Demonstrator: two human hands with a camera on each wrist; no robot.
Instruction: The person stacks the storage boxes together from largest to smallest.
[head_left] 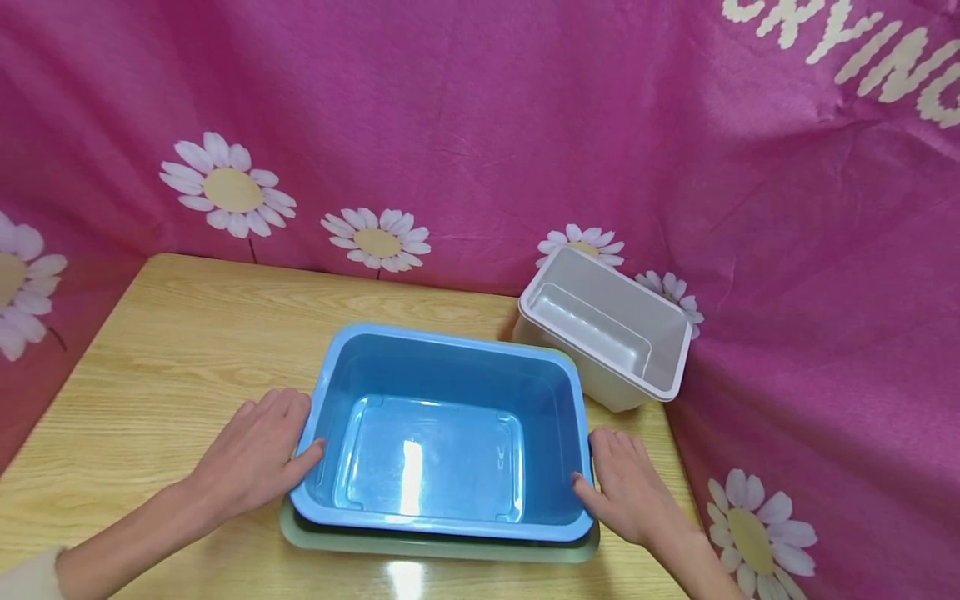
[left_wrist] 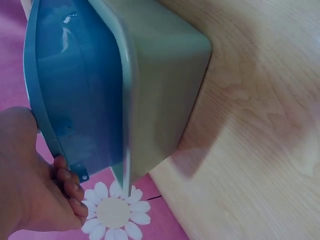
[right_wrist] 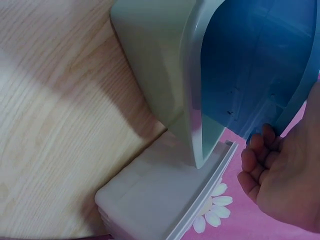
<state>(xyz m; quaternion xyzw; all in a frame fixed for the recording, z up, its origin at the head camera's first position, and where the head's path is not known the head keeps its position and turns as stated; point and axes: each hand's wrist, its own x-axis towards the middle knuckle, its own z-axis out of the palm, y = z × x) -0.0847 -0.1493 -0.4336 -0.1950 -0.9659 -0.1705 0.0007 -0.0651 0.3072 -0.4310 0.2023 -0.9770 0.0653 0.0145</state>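
Note:
A blue plastic bin [head_left: 450,350] sits partly inside a green bin [head_left: 442,546], its rim standing above the green one. My left hand [head_left: 258,450] grips the blue bin's left rim, thumb over the inner side and fingers curled under the outside. On the opposite side my right hand [head_left: 626,483] holds the right rim the same way. Both wrist views show the blue wall [left_wrist: 80,90] raised partway out of the green bin [right_wrist: 155,60], which stands on the table. Inside, the blue bin shows only its bare, shiny floor.
Behind and to the right, a pale grey bin [head_left: 600,375] stands on the wooden table [head_left: 217,333], close to the green bin. A pink cloth [head_left: 450,125] with daisies hangs along the table's back and sides.

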